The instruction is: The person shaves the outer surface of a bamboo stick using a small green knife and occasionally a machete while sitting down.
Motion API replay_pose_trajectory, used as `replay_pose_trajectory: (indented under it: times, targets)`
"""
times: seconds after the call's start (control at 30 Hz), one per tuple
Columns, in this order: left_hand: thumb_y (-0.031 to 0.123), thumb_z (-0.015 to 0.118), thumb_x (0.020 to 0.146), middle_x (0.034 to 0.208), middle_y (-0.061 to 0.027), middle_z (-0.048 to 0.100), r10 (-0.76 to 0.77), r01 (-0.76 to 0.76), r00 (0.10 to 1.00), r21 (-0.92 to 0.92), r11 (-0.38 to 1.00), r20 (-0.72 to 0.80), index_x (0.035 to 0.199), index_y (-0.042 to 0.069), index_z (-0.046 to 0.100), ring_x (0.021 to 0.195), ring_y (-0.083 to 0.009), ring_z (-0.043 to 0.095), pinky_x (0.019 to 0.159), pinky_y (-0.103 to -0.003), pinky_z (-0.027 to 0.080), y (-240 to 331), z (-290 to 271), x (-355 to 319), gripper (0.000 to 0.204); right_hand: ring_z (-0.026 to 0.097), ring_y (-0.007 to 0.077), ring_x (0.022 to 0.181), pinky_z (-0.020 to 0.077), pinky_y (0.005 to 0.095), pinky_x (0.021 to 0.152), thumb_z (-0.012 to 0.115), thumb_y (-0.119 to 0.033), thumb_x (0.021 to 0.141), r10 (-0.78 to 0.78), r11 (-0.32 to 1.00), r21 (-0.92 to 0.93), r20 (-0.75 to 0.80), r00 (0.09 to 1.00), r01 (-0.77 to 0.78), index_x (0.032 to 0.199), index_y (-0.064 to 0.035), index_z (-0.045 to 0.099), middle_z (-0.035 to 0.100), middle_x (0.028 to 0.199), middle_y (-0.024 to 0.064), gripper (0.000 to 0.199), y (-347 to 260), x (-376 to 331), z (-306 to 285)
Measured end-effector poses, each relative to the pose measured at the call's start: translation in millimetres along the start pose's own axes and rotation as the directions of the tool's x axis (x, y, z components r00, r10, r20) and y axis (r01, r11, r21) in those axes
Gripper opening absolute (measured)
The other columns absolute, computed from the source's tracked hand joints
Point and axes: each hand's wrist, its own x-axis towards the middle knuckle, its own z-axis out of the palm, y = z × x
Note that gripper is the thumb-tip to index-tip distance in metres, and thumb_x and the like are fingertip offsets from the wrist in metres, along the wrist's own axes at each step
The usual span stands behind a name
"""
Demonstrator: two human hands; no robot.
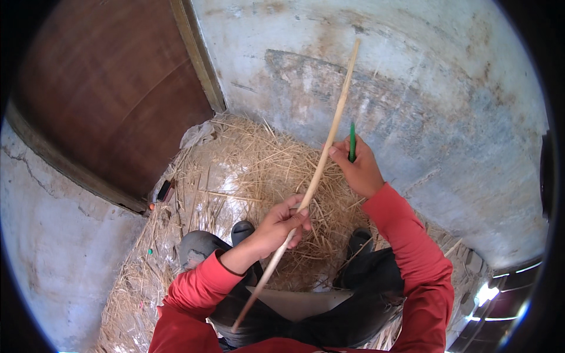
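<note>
A long, pale, peeled wooden stick (339, 112) slants across the view from above my lap toward the stained wall. My left hand (275, 228) is closed around it below its middle, thumb on top. Farther up, my right hand (360, 169) holds a slim green tool (352, 141) upright, its narrow tip pointing away from me. The thumb and finger of that hand are at the stick's side, seemingly touching it. What kind of tool it is cannot be made out.
Loose straw (259, 147) covers the floor between my dark shoes. A brown door (112, 88) in a wooden frame stands at the left. A stained pale wall (447, 117) rises ahead and to the right. A small black object (164, 190) lies by the door frame.
</note>
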Motion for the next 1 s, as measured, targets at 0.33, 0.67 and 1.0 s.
replay_pose_trajectory:
  times: [0.33,0.67,1.0]
  targets:
    - [0.018,0.045,0.110,0.089,-0.0028,0.062,0.189,-0.177,0.965,0.083,0.981,-0.179,0.148,0.005,0.045,0.049,-0.0042,0.041,0.044,-0.019,0.033,16.4,-23.4,-11.2,0.041,0.053,0.0269,0.133,0.0371,0.0395,0.113,0.044,-0.038,0.111,0.138,0.983,0.085,0.240,0.961,-0.163,0.149,0.0018,0.043,0.055,0.144,0.0141,0.056,-19.6,-32.9,-46.4]
    - [0.017,0.048,0.109,0.100,-0.0060,0.066,0.210,-0.202,0.971,0.086,0.976,-0.110,0.151,0.006,0.040,0.051,-0.0043,0.042,0.044,-0.019,0.034,12.8,-8.5,-5.6,0.044,0.067,0.0216,0.083,0.0516,0.0390,0.077,0.047,-0.040,0.109,0.176,0.974,0.101,0.230,0.957,-0.203,0.100,-0.0038,0.057,0.068,0.089,0.0120,0.039,-23.3,-36.2,-32.3]
    - [0.019,0.050,0.109,0.074,0.0027,0.049,0.135,-0.135,0.984,0.007,0.991,-0.115,0.155,0.011,0.039,0.047,-0.0045,0.038,0.042,-0.020,0.028,8.1,-6.2,-7.9,0.048,0.063,0.0409,0.058,0.0479,0.0517,0.057,0.050,-0.044,0.104,0.027,0.856,-0.506,0.248,0.968,0.106,0.096,-0.0009,0.064,0.061,0.061,0.0194,0.046,-40.9,-79.1,39.9]
